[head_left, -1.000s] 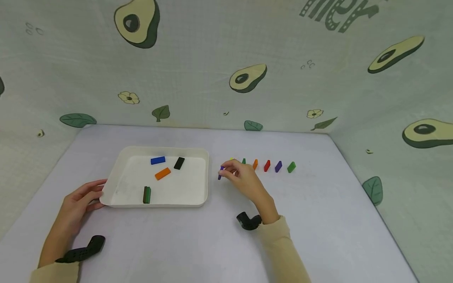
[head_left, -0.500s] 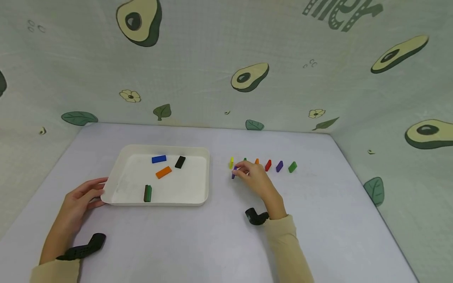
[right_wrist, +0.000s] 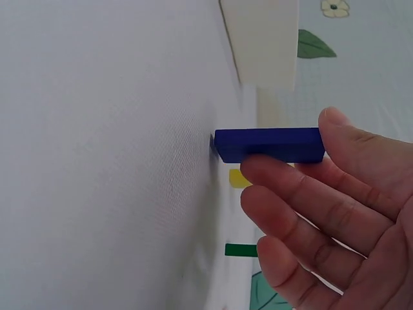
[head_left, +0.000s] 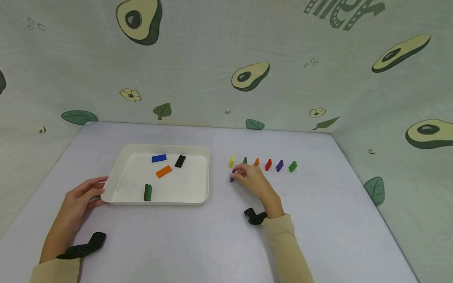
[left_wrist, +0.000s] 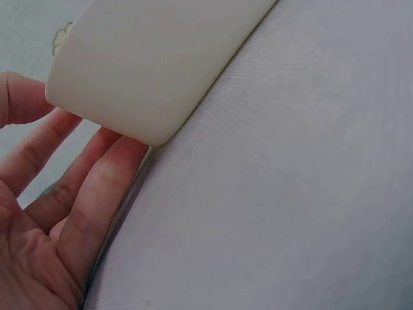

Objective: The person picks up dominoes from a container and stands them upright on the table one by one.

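Head view: left hand (head_left: 78, 198) touches white tray (head_left: 124, 177), right hand (head_left: 253, 181) pinches blue-violet domino (head_left: 231, 180) near yellow domino (head_left: 231, 162). Left wrist view: relaxed fingers (left_wrist: 106, 184) meet the tray. Right wrist view: pinched domino is upright, close to the tabletop (right_wrist: 110, 155).

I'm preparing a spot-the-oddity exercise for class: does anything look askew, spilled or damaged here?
Nothing looks spilled or damaged. Slightly askew: the orange block and black block lie slanted in the tray, whereas the row of blocks beside it stands upright.

Just up the arm from the left hand (head_left: 79, 197) sit a black, elbow-shaped left wrist camera (head_left: 88, 245) and plain beige left sleeve (head_left: 54, 271); the right hand (head_left: 253, 179) has a matching black right wrist camera (head_left: 254, 217) and beige right sleeve (head_left: 288, 247).
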